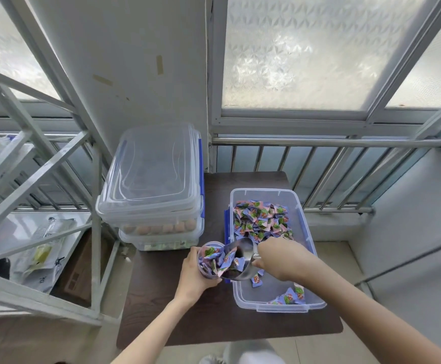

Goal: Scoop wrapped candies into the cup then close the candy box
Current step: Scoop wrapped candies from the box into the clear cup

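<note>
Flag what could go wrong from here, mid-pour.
1. The cup looks nearly full while the scoop tips candies in; more could spill onto the table.
2. The left hand holds the cup beside the box, not over it, so strays likely miss the box.
3. The lid seems to sit on the stacked boxes; reaching for it might nudge the full cup.

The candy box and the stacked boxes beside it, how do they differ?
The candy box is open with no lid on, while the stacked boxes are lidded. The candy box holds wrapped candies; a stacked box shows round brown items. The candy box sits alone on the table; the others are piled up. All are clear plastic with blue latches.
</note>
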Demonstrator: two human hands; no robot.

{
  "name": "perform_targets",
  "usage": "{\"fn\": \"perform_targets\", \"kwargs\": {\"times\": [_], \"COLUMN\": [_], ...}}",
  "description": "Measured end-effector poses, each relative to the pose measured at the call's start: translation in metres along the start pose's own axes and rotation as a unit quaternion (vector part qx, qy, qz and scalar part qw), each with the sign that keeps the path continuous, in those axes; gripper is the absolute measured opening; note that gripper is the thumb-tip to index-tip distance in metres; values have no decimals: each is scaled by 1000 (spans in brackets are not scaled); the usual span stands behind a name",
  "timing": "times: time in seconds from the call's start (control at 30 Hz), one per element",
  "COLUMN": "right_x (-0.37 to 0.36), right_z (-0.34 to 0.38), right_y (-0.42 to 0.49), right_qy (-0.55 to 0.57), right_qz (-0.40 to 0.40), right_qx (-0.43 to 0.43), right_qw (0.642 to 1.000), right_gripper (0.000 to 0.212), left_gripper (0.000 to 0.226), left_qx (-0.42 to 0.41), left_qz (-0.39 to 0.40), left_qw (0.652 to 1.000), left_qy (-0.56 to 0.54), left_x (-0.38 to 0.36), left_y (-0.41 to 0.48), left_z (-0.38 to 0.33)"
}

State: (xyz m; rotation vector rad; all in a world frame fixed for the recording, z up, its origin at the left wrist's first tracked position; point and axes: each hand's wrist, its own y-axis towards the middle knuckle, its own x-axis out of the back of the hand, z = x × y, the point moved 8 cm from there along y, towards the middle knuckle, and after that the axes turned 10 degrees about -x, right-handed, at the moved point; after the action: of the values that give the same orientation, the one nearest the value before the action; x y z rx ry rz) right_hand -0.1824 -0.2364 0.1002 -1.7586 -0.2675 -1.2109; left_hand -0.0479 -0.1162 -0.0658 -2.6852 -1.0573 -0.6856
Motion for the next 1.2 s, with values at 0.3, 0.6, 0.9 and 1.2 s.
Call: {"fn": "perform_targets", "kwargs": {"times": [0.3, 0.6, 0.9, 1.2], "right_x": [9, 3, -3, -94], "right_z": [-7, -15, -49, -109], "right_y": [3, -8, -12, 50], "right_qy": [-4, -9, 99, 292], "right_qz": [-16, -12, 1, 27], "right_qx": [1, -1, -28, -191], "right_qw": [1000, 1000, 995, 937], "right_gripper": [34, 32, 39, 42], "left_gripper": [69, 71, 73, 73], "left_qx": [12, 11, 35, 72], "left_qz": [-7, -15, -9, -16], "left_qw": [999, 999, 999, 996], "left_qy": [-40, -32, -24, -49], "left_x": [-2, 8, 7, 9], "left_y": [-5, -5, -9, -12], "left_z": [6, 8, 18, 26]}}
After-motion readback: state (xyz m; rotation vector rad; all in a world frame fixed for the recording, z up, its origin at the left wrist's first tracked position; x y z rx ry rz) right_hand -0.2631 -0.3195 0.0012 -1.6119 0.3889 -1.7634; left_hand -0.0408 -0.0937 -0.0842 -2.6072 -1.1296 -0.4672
